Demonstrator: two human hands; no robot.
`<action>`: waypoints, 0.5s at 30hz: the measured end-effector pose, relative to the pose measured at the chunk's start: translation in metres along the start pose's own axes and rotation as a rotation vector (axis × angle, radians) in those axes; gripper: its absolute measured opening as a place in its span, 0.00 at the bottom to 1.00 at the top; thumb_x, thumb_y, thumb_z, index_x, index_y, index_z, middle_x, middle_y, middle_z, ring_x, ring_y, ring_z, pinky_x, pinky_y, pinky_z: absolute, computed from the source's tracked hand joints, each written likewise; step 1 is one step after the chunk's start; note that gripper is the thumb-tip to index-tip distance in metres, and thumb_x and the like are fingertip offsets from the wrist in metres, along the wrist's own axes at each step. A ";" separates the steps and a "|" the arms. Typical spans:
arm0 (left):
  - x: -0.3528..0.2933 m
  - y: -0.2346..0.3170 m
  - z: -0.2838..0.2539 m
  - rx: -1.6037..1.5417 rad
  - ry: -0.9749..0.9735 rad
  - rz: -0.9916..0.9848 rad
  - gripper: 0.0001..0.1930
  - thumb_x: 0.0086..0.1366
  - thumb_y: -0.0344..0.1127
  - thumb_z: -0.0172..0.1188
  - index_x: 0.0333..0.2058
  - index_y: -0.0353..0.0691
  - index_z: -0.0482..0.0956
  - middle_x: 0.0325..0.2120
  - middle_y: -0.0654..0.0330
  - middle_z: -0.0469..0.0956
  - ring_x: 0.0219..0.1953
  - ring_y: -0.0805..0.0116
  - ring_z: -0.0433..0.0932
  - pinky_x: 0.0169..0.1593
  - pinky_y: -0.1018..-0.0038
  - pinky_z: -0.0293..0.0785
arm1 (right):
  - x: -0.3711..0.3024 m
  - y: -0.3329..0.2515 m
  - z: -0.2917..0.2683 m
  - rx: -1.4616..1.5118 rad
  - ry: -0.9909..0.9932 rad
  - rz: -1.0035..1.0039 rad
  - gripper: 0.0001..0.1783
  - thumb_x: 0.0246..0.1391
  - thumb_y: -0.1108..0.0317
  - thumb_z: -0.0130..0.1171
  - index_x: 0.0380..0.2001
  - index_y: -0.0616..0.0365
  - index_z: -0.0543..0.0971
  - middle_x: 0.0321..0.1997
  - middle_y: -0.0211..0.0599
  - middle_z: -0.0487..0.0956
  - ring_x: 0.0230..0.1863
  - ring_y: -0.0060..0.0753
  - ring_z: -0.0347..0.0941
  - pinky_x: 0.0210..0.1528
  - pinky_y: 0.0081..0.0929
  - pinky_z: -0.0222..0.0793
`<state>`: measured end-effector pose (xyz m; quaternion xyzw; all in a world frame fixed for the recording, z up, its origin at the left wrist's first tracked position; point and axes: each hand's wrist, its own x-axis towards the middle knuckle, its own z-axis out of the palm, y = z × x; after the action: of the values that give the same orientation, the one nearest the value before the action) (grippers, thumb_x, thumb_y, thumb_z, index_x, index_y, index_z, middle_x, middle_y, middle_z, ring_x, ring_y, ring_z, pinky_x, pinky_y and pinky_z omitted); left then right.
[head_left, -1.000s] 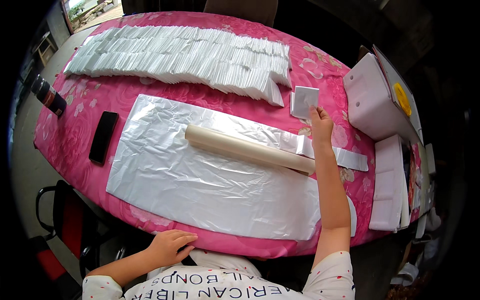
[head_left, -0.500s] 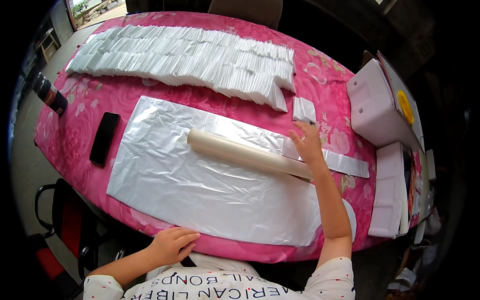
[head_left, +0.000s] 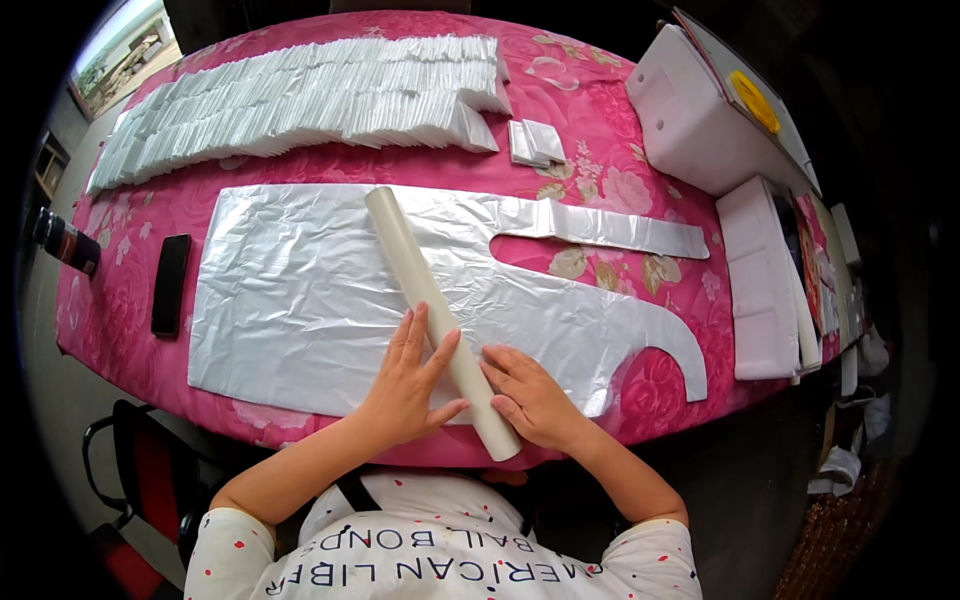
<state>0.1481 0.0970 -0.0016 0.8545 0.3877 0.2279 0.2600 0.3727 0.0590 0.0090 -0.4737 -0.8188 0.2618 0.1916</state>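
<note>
A thin, glossy white plastic apron (head_left: 290, 300) lies spread on the table, creased, with one straight strap and one curved strap reaching right. Slanting across it is a cream-coloured tube (head_left: 398, 232), its near end by the table's front edge. My left hand (head_left: 408, 385) rests on the tube with fingers stretched and apart. From the other side, the fingertips of my right hand (head_left: 535, 400) touch the tube, fingers spread and slightly bent, not wrapped round it. Beyond the apron sits a small group of folded white packets (head_left: 536, 143).
Long rows of folded white packets (head_left: 300, 95) stand along the far side of the pink flowered tablecloth (head_left: 590, 105). A black phone (head_left: 171, 285) and a dark bottle (head_left: 66, 242) are at left. White foam boxes (head_left: 680, 110) stand at right. A black-and-red chair (head_left: 150, 465) is at lower left.
The tube has swung from lying lengthwise to slanting toward me. My right hand has come back from near the small packets to the tube; my left hand has moved from the table edge onto it.
</note>
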 end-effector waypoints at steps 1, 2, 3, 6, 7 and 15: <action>0.006 0.006 0.002 0.022 -0.019 0.010 0.38 0.53 0.51 0.61 0.59 0.40 0.60 0.63 0.35 0.39 0.64 0.32 0.39 0.63 0.51 0.47 | -0.007 0.007 -0.001 -0.095 0.009 0.020 0.25 0.55 0.64 0.48 0.56 0.62 0.66 0.62 0.48 0.60 0.64 0.47 0.53 0.64 0.36 0.49; 0.010 0.011 0.005 0.046 -0.034 0.017 0.38 0.53 0.51 0.61 0.59 0.41 0.60 0.63 0.36 0.38 0.64 0.33 0.38 0.63 0.51 0.47 | -0.013 0.016 -0.002 -0.190 0.015 0.034 0.26 0.56 0.64 0.47 0.57 0.61 0.65 0.65 0.47 0.58 0.66 0.47 0.51 0.65 0.36 0.46; 0.014 0.016 0.009 0.056 -0.048 0.047 0.37 0.52 0.53 0.60 0.57 0.41 0.63 0.63 0.36 0.40 0.64 0.32 0.39 0.63 0.51 0.47 | -0.019 0.028 -0.004 -0.282 0.067 0.094 0.27 0.55 0.64 0.48 0.58 0.59 0.64 0.65 0.45 0.59 0.67 0.45 0.50 0.66 0.37 0.45; 0.024 0.026 0.022 0.086 -0.080 0.123 0.35 0.51 0.57 0.59 0.54 0.40 0.68 0.62 0.37 0.44 0.63 0.30 0.40 0.62 0.50 0.49 | -0.040 0.067 -0.031 -0.385 0.164 0.231 0.27 0.55 0.66 0.47 0.59 0.62 0.62 0.66 0.45 0.57 0.67 0.46 0.50 0.67 0.36 0.44; 0.026 0.030 0.026 0.094 -0.088 0.139 0.34 0.51 0.56 0.59 0.53 0.40 0.69 0.62 0.37 0.45 0.64 0.31 0.40 0.63 0.51 0.48 | -0.051 0.084 -0.040 -0.398 0.228 0.265 0.27 0.55 0.66 0.47 0.58 0.63 0.63 0.65 0.47 0.58 0.66 0.46 0.52 0.66 0.36 0.45; 0.029 0.046 0.035 0.124 -0.127 0.222 0.33 0.49 0.53 0.59 0.50 0.38 0.70 0.62 0.38 0.47 0.64 0.32 0.39 0.63 0.52 0.47 | -0.136 0.152 -0.084 -0.523 0.578 0.539 0.19 0.55 0.69 0.49 0.50 0.63 0.72 0.56 0.46 0.70 0.59 0.44 0.63 0.61 0.33 0.57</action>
<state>0.2111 0.0840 0.0061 0.9192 0.2871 0.1763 0.2038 0.5876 0.0241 -0.0265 -0.7552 -0.6181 -0.0552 0.2112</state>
